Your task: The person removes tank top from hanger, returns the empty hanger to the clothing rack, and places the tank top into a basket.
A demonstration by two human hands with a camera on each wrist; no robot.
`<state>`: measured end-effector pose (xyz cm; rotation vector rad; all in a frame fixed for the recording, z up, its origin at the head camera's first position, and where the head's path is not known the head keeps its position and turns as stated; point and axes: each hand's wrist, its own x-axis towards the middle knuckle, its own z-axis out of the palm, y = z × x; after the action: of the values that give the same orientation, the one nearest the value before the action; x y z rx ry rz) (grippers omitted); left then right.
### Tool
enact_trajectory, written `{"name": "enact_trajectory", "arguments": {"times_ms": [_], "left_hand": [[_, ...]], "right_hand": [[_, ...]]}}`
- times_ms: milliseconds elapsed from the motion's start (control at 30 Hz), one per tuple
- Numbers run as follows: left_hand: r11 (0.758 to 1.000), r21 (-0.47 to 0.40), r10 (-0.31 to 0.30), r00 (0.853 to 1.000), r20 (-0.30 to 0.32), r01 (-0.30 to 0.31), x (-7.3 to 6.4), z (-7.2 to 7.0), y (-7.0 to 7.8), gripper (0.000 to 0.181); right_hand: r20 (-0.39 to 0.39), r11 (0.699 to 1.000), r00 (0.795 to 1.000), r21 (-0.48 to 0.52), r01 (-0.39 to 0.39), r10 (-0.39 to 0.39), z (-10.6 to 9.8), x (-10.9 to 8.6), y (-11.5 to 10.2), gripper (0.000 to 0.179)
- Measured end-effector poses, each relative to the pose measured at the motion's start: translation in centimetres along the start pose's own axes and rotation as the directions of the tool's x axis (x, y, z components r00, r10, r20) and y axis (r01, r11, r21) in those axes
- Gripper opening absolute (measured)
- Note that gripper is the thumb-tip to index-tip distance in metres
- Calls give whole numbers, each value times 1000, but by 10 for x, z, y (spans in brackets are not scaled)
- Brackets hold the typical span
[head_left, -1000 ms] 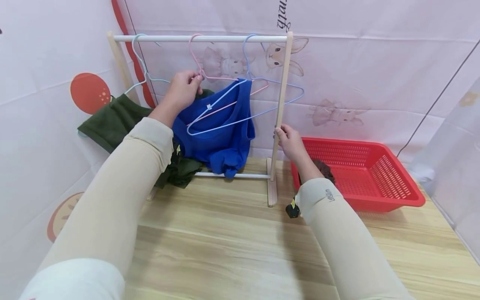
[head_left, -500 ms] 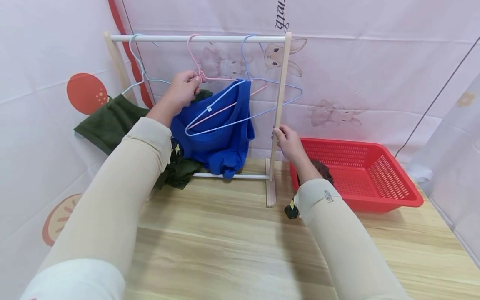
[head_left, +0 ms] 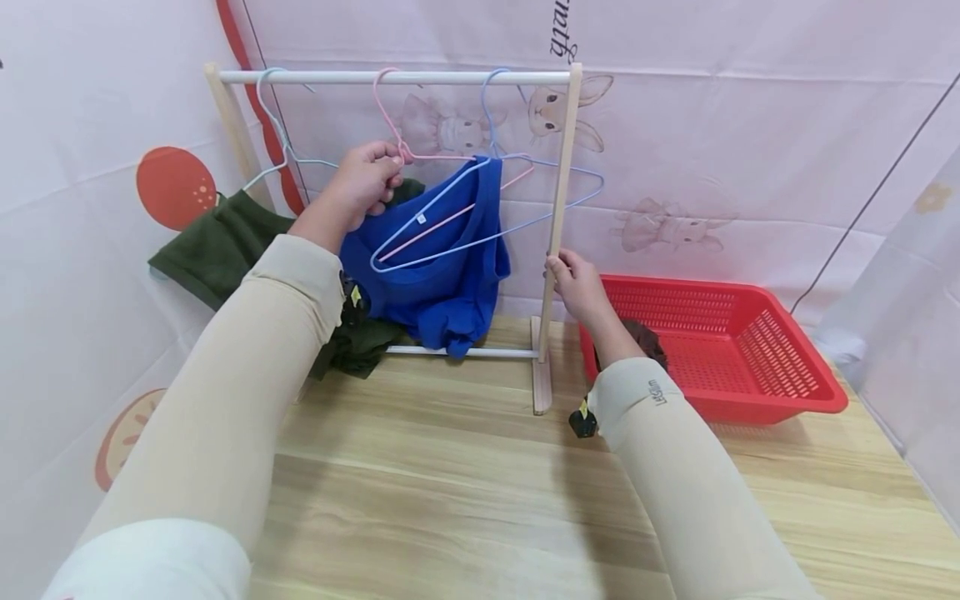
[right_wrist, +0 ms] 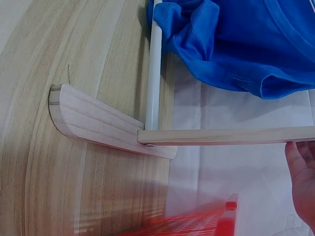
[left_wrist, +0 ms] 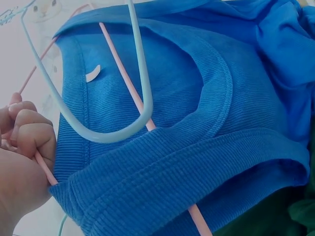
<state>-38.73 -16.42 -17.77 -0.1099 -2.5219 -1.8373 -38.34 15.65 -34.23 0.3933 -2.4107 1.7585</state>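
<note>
My left hand (head_left: 367, 185) grips the pink hanger (left_wrist: 123, 73) just below its hook, which loops over the top rail. On that hanger is a blue garment (head_left: 457, 287) with ribbed edges, slanting and bunched toward the bottom. A light-blue hanger (left_wrist: 147, 93) overlaps the garment's front in the head view; its hook is on the rail further right. My right hand (head_left: 581, 287) holds the rack's right wooden post (head_left: 562, 179) at mid-height, thumb and fingers around it. In the right wrist view, only part of that hand shows at the edge.
A dark green garment (head_left: 232, 242) hangs at the left on a mint hanger (head_left: 276, 125). The red basket (head_left: 787, 400) stands right of the rack, with dark brown cloth (head_left: 647, 340) inside. The rack's wooden foot (right_wrist: 98, 118) sits on the wood-grain table (head_left: 420, 500).
The blue garment has shifted very slightly along the pink hanger, and its small white label has moved a little. Both hands keep their places.
</note>
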Motion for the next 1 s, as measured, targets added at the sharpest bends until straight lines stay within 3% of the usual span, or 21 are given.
{"name": "enact_trajectory", "arguments": {"times_ms": [267,733,1000], "left_hand": [[998,-56,-38,999,7,39,-3,-1,1,24],[999,-50,-4,1000,-27,3,-13,-4,17,26],[995,-95,-13,1000,3,13,-27,-8,16,30]], "right_hand": [[3,1000,1000,-14,-18,18,0,-2,-1,41],[5,999,1000,-16,-27,28,-3,0,0,43],[2,999,999,-10,-35,35,-3,-2,1,41]]}}
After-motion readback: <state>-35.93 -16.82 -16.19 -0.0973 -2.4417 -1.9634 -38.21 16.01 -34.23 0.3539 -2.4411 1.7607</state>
